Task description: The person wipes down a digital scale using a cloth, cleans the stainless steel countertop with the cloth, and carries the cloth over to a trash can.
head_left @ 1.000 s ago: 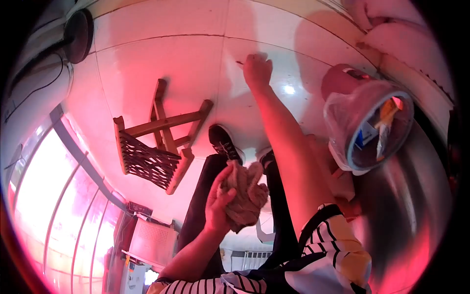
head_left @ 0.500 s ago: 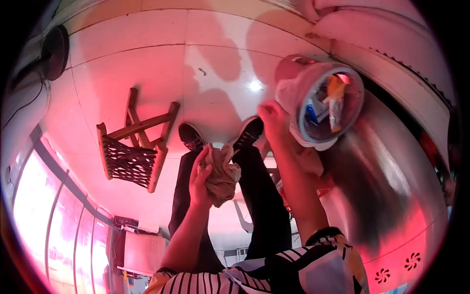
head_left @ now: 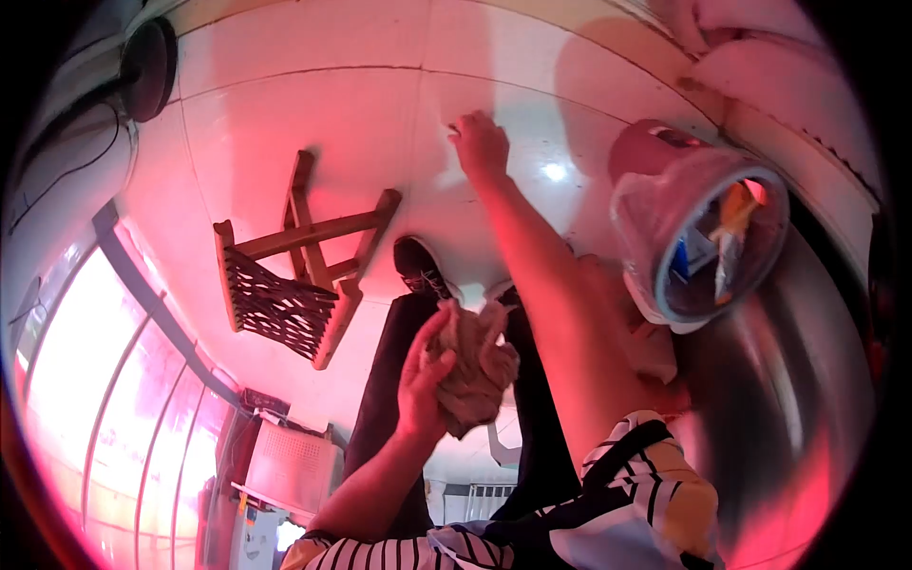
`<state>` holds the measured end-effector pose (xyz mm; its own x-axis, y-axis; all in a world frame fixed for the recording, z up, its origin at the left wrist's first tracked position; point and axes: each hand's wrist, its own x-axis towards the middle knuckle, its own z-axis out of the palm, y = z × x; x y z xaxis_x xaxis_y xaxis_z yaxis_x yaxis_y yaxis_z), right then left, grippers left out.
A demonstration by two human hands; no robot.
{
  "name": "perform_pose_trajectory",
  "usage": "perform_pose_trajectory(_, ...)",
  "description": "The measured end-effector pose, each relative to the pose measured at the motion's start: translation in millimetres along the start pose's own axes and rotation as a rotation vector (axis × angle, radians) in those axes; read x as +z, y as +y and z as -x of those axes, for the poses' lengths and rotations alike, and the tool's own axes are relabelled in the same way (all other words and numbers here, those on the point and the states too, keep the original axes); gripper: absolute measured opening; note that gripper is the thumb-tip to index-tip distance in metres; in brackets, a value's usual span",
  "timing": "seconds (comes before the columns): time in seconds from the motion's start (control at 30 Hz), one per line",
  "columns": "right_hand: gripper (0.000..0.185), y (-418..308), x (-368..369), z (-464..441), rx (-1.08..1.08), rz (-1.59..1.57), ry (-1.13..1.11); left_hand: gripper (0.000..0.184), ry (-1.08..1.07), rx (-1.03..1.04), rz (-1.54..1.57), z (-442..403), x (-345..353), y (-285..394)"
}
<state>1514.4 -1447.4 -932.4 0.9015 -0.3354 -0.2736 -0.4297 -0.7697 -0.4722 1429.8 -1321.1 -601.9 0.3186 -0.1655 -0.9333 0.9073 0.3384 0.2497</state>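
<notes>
My left hand (head_left: 425, 378) is closed on a crumpled, brownish cloth (head_left: 475, 370), held above my legs. My right hand (head_left: 481, 144) is stretched far forward, down at the pale tiled floor (head_left: 380, 123). Its fingers are bent together at the spot where a small dark scrap lay; the scrap is now hidden, and I cannot make out what the fingertips hold. To the right of that arm stands a trash bin (head_left: 655, 190) lined with a clear bag, with wrappers (head_left: 731, 223) inside.
A wooden folding stool (head_left: 294, 266) with a woven seat stands on the left. My shoe (head_left: 418, 266) is on the floor between stool and arm. A round dark base (head_left: 149, 68) sits at upper left. A shiny metal surface (head_left: 769, 380) curves along the right, behind the bin.
My right hand has moved from beside the bin, forward and left, onto the small dark scrap on the floor. The view has shifted, and the left hand still holds the cloth.
</notes>
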Motion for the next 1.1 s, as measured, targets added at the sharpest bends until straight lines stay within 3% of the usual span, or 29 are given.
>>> perform_pose_trajectory(0.13, 0.013, 0.3, 21.4, -19.1, -0.178, 0.39, -0.051, 0.063, -0.004, -0.09, 0.057, 4.8, -3.8, 3.7)
perform_pose_trajectory(0.27, 0.006, 3.3, 17.0, -17.6, -0.284, 0.311, -0.056, 0.062, 0.003, -0.04, 0.048, 3.3, -3.9, 7.4)
perform_pose_trajectory(0.37, 0.011, 5.9, -6.8, 4.7, 0.148, -0.124, -0.102, 0.06, 0.003, 0.04, 0.003, 0.3, -14.9, -1.7)
perform_pose_trajectory(0.43, 0.014, 7.2, -72.0, 39.7, 0.366, -0.755, -0.174, 0.058, 0.011, 0.078, -0.033, -2.7, -20.0, -7.7)
perform_pose_trajectory(0.5, 0.016, 4.1, -156.3, 85.9, 0.473, -0.911, -0.076, 0.056, -0.001, 0.069, 0.005, -6.2, -27.6, -22.1)
perform_pose_trajectory(0.57, 0.015, 16.7, -233.3, 130.5, 0.721, -1.188, 0.019, 0.055, -0.001, 0.057, -0.012, -6.2, -19.8, -26.8)
perform_pose_trajectory(0.7, 0.008, 58.6, -330.8, 187.4, 0.862, -1.481, 0.476, 0.052, -0.013, 0.023, -0.066, 0.8, -13.0, -36.6)
perform_pose_trajectory(0.8, 0.009, 97.2, -343.9, 220.8, 1.182, -1.511, 0.432, 0.051, -0.053, 0.0, -0.084, 10.3, -15.8, -37.5)
perform_pose_trajectory(0.83, 0.013, 93.4, -344.7, 224.0, 1.187, -1.465, 0.346, 0.051, -0.067, 0.001, -0.095, 14.7, -10.5, -31.5)
perform_pose_trajectory(0.93, 0.02, 94.6, -340.4, 244.0, 1.355, -1.631, 0.191, 0.051, -0.062, 0.021, -0.115, 30.8, 5.2, -15.7)
perform_pose_trajectory(1.03, 0.031, 98.7, -315.4, 254.9, 1.483, -2.004, -0.09, 0.05, -0.082, 0.05, -0.091, 47.1, 23.9, 6.5)
perform_pose_trajectory(1.1, 0.035, 90.1, -300.0, 234.3, 1.441, -2.127, 0.123, 0.05, -0.109, 0.1, -0.113, 54.8, 27.2, 18.2)
